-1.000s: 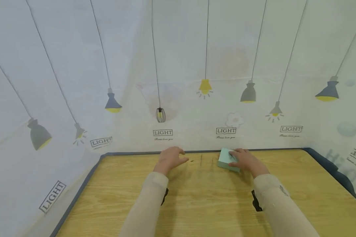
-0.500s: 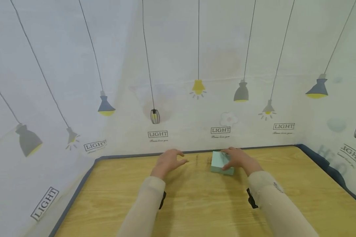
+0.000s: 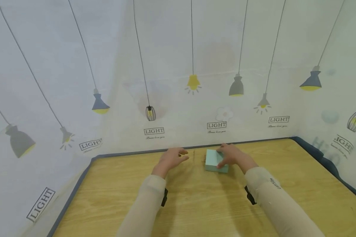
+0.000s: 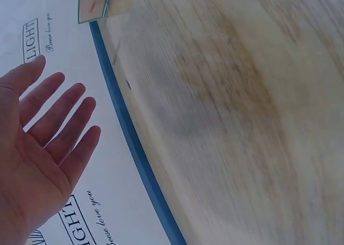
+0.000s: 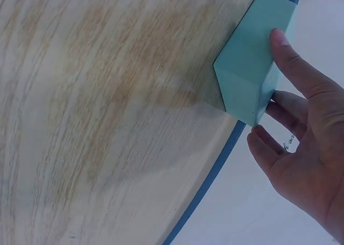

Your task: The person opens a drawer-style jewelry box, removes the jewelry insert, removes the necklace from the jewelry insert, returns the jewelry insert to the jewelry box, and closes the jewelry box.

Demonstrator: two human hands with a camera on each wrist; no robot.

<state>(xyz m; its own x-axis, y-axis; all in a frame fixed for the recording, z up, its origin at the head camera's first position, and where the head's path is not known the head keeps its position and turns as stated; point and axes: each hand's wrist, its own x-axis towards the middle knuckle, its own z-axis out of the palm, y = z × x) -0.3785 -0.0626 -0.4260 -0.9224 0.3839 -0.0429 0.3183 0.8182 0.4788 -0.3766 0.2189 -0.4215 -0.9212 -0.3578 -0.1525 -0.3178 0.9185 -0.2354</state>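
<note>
My right hand (image 3: 232, 155) grips a mint-green box (image 3: 212, 159) near the far edge of the wooden table. In the right wrist view the thumb (image 5: 280, 46) presses one long face of the box, and the fingers bend behind the opposite side. The box's left-facing side (image 4: 92, 6), at the top of the left wrist view, looks glossy, with a green rim and a small orange mark. To the left of the box, my left hand (image 3: 171, 158) hovers over the table with nothing in it. Its fingers spread loosely, apart from the box.
The wooden tabletop (image 3: 201, 204) has a dark blue edge strip (image 3: 121, 153). Close behind it hangs a pale wall covering (image 3: 178, 108) printed with lamps and the word LIGHT. Black straps (image 3: 250, 196) sit at the wrists, by pale sleeves.
The gap between the box and my left hand has narrowed. My right hand has turned the box squarer to the far edge. The head view has swung slightly right.
</note>
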